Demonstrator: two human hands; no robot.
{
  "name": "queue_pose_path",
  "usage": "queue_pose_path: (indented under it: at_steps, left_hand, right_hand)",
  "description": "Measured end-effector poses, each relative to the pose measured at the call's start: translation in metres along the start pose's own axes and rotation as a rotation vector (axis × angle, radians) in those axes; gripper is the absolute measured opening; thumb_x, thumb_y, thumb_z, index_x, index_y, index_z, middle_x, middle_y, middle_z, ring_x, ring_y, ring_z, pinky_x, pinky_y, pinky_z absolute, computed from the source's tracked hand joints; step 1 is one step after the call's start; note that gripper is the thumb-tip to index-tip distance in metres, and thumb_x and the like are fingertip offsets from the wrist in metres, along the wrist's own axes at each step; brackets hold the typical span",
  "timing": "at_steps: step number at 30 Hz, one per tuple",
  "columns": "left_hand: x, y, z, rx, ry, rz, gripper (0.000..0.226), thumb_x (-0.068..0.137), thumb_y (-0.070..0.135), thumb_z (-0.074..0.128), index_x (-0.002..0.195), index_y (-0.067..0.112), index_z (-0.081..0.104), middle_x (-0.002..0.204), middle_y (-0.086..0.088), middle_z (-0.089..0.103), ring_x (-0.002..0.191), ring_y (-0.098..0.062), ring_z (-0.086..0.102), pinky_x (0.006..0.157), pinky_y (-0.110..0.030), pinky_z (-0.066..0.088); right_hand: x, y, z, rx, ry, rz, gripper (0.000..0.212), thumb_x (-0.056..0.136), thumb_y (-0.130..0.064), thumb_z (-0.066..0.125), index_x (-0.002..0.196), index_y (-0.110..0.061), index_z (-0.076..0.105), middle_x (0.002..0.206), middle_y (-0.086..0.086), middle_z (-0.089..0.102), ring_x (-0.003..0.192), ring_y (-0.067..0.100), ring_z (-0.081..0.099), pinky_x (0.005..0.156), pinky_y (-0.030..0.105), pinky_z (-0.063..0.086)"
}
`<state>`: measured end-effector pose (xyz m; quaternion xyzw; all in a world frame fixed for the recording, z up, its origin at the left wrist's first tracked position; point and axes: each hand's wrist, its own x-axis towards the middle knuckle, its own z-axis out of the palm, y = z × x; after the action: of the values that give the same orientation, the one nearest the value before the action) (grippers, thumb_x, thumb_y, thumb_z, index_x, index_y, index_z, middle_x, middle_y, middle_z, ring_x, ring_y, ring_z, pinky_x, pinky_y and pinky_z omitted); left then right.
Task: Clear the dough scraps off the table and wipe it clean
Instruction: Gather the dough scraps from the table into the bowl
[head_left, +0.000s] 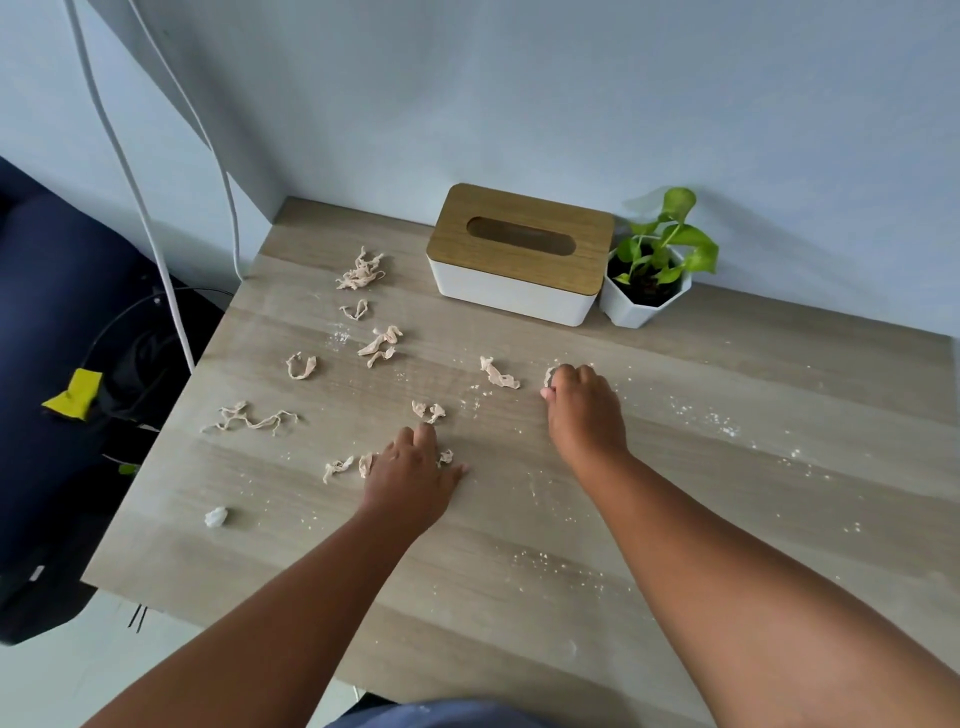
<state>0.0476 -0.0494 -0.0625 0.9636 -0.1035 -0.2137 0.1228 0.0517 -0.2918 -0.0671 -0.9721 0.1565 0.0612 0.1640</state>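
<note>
left grip (410, 470): my fingers flat on the light wood-grain counter (727, 493), over beige stringy dough scraps (358, 273)
right grip (584, 400): curled, pinching one scrap
scraps: mostly strewn across counter's left half

left hand (410, 480): bare, no ring seen | right hand (584, 410): bare | forearms: unsleeved | 6 o'clock edge: blue-grey garment (441, 717), possibly flour-flecked

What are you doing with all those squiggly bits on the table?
A person is picking up dough scraps from the wooden table. The right hand curls around one scrap, and the left hand rests on others. Many scraps and flour specks remain, so no wiping yet.
</note>
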Motion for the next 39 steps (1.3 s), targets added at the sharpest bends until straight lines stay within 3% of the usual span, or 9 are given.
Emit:
queue_pose_path:
  at_steps: [4, 10, 13, 17, 21, 27, 30, 36, 39]
  left_hand:
    - [0.001, 0.006, -0.001, -0.035, 0.031, 0.091, 0.021, 0.105, 0.024, 0.051, 0.114, 0.006, 0.055, 0.107, -0.015, 0.059, 0.100, -0.040, 0.064, 0.076, -0.038, 0.037]
    - [0.004, 0.009, -0.011, -0.046, -0.076, 0.077, 0.018, 0.104, 0.024, 0.048, 0.111, 0.007, 0.048, 0.112, -0.017, 0.058, 0.103, -0.039, 0.060, 0.077, -0.038, 0.038]
    - [0.002, 0.009, -0.019, -0.077, -0.099, 0.057, 0.012, 0.098, 0.022, 0.053, 0.101, 0.011, 0.047, 0.098, -0.012, 0.060, 0.090, -0.038, 0.060, 0.075, -0.040, 0.045]
    - [-0.003, 0.009, -0.029, -0.108, -0.113, 0.030, 0.009, 0.091, 0.016, 0.053, 0.092, 0.021, 0.045, 0.080, 0.002, 0.053, 0.075, -0.026, 0.053, 0.067, -0.033, 0.037]
    - [-0.004, 0.006, -0.040, -0.093, -0.100, 0.052, 0.006, 0.094, 0.015, 0.048, 0.091, 0.018, 0.052, 0.085, 0.000, 0.058, 0.078, -0.024, 0.058, 0.068, -0.035, 0.044]
    - [-0.007, -0.003, -0.054, -0.092, -0.057, 0.068, 0.021, 0.097, 0.012, 0.042, 0.077, 0.007, 0.044, 0.073, -0.012, 0.055, 0.072, -0.031, 0.049, 0.062, -0.042, 0.038]
    - [-0.007, -0.009, -0.059, -0.120, -0.045, 0.064, 0.019, 0.096, 0.013, 0.044, 0.078, 0.007, 0.046, 0.073, -0.011, 0.056, 0.073, -0.032, 0.053, 0.062, -0.043, 0.041]
    - [0.008, -0.023, -0.065, -0.121, -0.044, 0.068, 0.019, 0.098, 0.013, 0.041, 0.081, 0.012, 0.049, 0.074, -0.008, 0.058, 0.072, -0.029, 0.055, 0.065, -0.042, 0.043]
    - [0.019, -0.028, -0.067, -0.118, -0.048, 0.089, 0.017, 0.095, 0.010, 0.041, 0.084, 0.016, 0.052, 0.075, -0.004, 0.058, 0.071, -0.026, 0.056, 0.064, -0.040, 0.044]
  right_hand:
    - [-0.004, -0.002, -0.001, -0.044, -0.051, -0.009, 0.019, 0.108, -0.015, 0.044, 0.121, -0.009, 0.057, 0.116, 0.014, 0.061, 0.105, 0.034, 0.058, 0.088, 0.042, 0.044]
    - [-0.013, -0.001, -0.010, 0.115, -0.094, 0.043, 0.020, 0.106, -0.007, 0.041, 0.123, -0.003, 0.050, 0.118, 0.017, 0.060, 0.104, 0.034, 0.059, 0.079, 0.037, 0.042]
    - [-0.019, 0.001, -0.016, 0.224, -0.104, 0.068, 0.024, 0.101, 0.000, 0.039, 0.122, -0.005, 0.049, 0.115, 0.016, 0.061, 0.099, 0.032, 0.059, 0.075, 0.032, 0.037]
    - [-0.025, 0.002, -0.021, 0.308, -0.095, 0.037, 0.034, 0.100, 0.002, 0.040, 0.131, -0.005, 0.051, 0.125, 0.015, 0.059, 0.107, 0.030, 0.060, 0.086, 0.035, 0.049]
    - [-0.028, 0.002, -0.022, 0.403, -0.071, 0.059, 0.019, 0.101, -0.006, 0.043, 0.095, -0.010, 0.062, 0.102, 0.008, 0.059, 0.091, 0.027, 0.059, 0.079, 0.038, 0.049]
    - [-0.037, -0.007, -0.020, 0.424, -0.107, 0.091, 0.032, 0.095, -0.015, 0.048, 0.065, -0.016, 0.036, 0.073, 0.003, 0.046, 0.073, 0.029, 0.047, 0.060, 0.036, 0.032]
    - [-0.039, -0.013, -0.016, 0.409, -0.102, 0.101, 0.029, 0.099, -0.020, 0.046, 0.071, -0.015, 0.041, 0.074, -0.001, 0.047, 0.072, 0.027, 0.047, 0.060, 0.035, 0.029]
    - [-0.035, -0.022, -0.009, 0.283, -0.109, 0.063, 0.010, 0.104, -0.013, 0.044, 0.111, -0.009, 0.051, 0.092, 0.002, 0.052, 0.078, 0.026, 0.052, 0.066, 0.033, 0.035]
    - [-0.032, -0.030, -0.010, 0.218, -0.159, 0.075, 0.024, 0.097, -0.001, 0.045, 0.119, -0.010, 0.050, 0.105, 0.007, 0.055, 0.089, 0.029, 0.056, 0.072, 0.036, 0.044]
